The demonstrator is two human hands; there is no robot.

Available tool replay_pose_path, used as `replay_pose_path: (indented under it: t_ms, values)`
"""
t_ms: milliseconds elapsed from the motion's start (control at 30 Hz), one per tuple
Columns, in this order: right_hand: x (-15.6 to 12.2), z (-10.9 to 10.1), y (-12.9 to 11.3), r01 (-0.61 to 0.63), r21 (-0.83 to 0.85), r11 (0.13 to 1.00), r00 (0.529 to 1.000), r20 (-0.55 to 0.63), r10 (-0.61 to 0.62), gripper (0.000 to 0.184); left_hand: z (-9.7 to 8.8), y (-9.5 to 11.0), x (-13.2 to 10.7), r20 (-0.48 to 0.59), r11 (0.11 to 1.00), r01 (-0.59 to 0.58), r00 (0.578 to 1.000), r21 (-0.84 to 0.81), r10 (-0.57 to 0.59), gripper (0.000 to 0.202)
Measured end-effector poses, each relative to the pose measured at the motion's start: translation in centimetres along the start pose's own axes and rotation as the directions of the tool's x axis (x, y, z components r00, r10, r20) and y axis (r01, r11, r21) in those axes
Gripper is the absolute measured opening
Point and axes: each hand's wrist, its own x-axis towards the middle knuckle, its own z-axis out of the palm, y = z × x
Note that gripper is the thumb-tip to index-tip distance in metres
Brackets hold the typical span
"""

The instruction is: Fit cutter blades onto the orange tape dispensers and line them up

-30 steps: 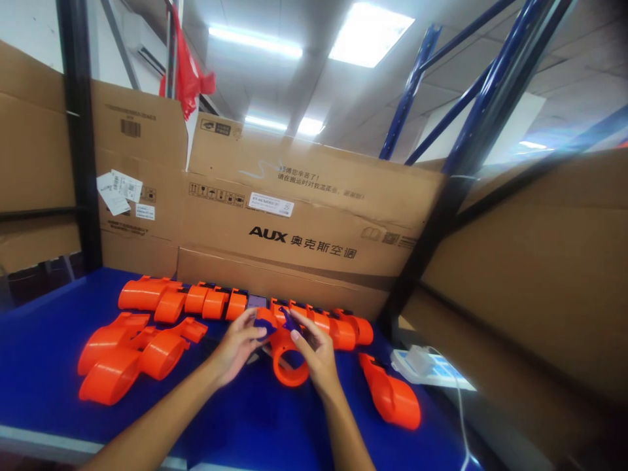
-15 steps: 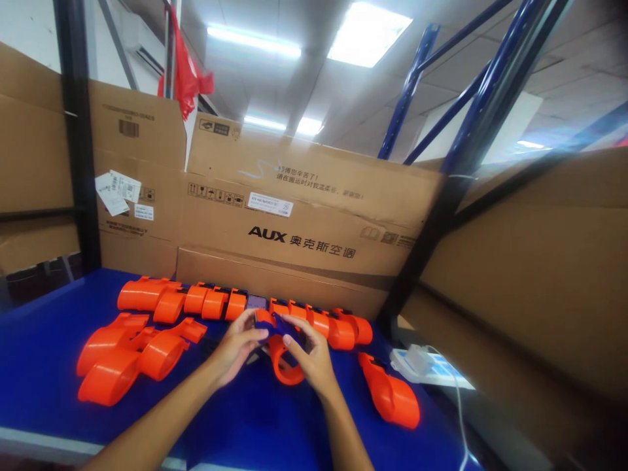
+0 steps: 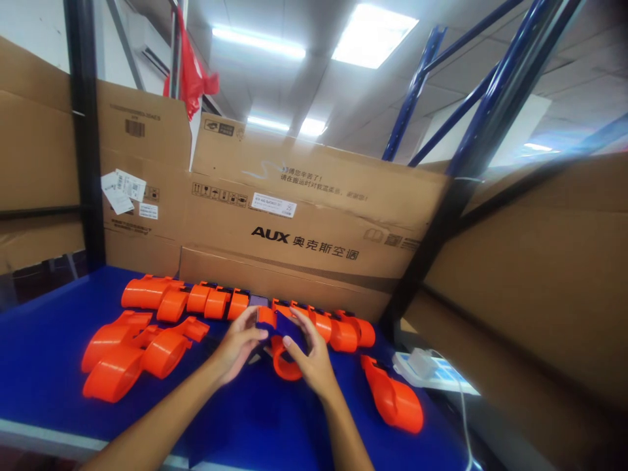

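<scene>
In front of me, both hands grip an orange and dark blue tape dispenser (image 3: pixel 286 367) above the blue table. The closed fingers of my left hand (image 3: pixel 241 345) pinch its small orange and blue end. My right hand (image 3: pixel 312 353) is closed round the flat dark blue part (image 3: pixel 289 329), with thumb in front and fingers behind. An orange ring hangs below, near the right thumb. My fingers partly hide where the parts meet, so I cannot tell how they are joined. Behind my hands stands a row of similar orange dispensers (image 3: pixel 216 303).
More orange dispensers (image 3: pixel 112 376) lie in a group at left, and one dispenser (image 3: pixel 400 405) lies at right. A white power strip (image 3: pixel 436 369) with a plug and cable is by the right edge. Cardboard panels (image 3: pixel 314 216) and dark rack posts (image 3: pixel 426 242) enclose the table (image 3: pixel 235 425).
The dark blue part in my right hand has tilted and shows more of its flat face. Both hands keep their grip. The view has shifted slightly.
</scene>
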Motion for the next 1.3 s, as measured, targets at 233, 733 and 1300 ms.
replay_pose_path:
  t_ms: [233,733,1300]
  values:
    - [-0.5,0.2,0.0,0.118,-0.279,0.953,0.992,0.075,-0.101,0.062,-0.5,0.0,-0.3,0.027,0.991,-0.084,0.996,0.105,0.082,0.069]
    - [-0.5,0.4,0.5,0.413,-0.615,0.672,0.894,0.132,-0.428,0.063,-1.6,-0.5,0.6,0.129,0.728,-0.354,0.929,0.588,0.347,0.045]
    - [-0.7,0.6,0.5,0.387,-0.601,0.699,0.906,0.106,-0.41,0.07,-1.3,-0.4,0.6,0.063,0.763,-0.327,0.933,0.558,0.354,0.044]
